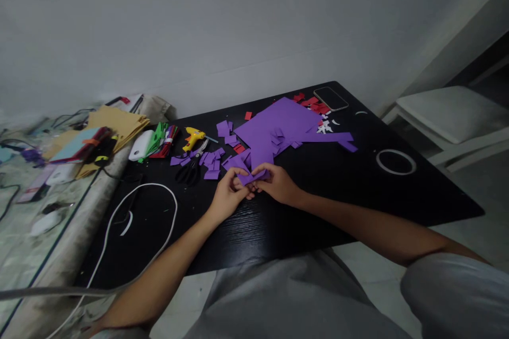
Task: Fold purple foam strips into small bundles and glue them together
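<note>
Just below the frame's centre, the left hand [226, 192] and the right hand [280, 185] pinched a small purple paper piece [248, 178] between their fingers, over the black wood-grain counter [318, 217]. Beyond lay black-handled metal scissors [196, 158] and a yellow plastic glue gun [193, 136], left of centre, then a large purple paper sheet [292, 116], upper right of centre.

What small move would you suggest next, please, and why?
Perhaps pinch the purple paper piece gently at its middle: the left hand and right hand both hold it, and it looks bent between them.
</note>
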`<state>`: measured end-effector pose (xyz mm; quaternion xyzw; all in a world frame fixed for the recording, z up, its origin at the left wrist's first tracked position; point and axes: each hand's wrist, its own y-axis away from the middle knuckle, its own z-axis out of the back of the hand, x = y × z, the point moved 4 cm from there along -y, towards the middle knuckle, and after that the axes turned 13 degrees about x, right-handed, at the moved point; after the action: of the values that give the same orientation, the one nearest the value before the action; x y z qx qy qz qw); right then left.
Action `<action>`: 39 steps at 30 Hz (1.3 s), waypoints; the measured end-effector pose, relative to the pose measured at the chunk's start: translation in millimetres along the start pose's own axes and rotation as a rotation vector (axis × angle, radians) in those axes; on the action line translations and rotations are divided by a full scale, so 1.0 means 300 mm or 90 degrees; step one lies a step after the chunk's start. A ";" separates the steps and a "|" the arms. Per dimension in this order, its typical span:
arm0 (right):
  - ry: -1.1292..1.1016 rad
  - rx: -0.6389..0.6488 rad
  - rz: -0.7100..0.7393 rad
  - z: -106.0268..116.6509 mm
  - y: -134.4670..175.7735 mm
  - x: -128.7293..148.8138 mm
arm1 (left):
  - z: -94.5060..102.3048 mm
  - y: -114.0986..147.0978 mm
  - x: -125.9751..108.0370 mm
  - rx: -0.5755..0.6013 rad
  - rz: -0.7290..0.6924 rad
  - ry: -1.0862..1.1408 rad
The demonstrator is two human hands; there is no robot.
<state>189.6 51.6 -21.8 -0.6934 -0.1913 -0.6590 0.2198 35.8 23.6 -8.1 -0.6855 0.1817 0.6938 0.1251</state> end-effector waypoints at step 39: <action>-0.056 -0.076 -0.009 0.032 0.002 0.028 | -0.016 0.026 -0.038 0.008 -0.081 -0.287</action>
<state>198.4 56.3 -13.8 -0.7320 -0.1659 -0.6398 0.1653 37.4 15.5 3.9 -0.5222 0.1101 0.8191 0.2102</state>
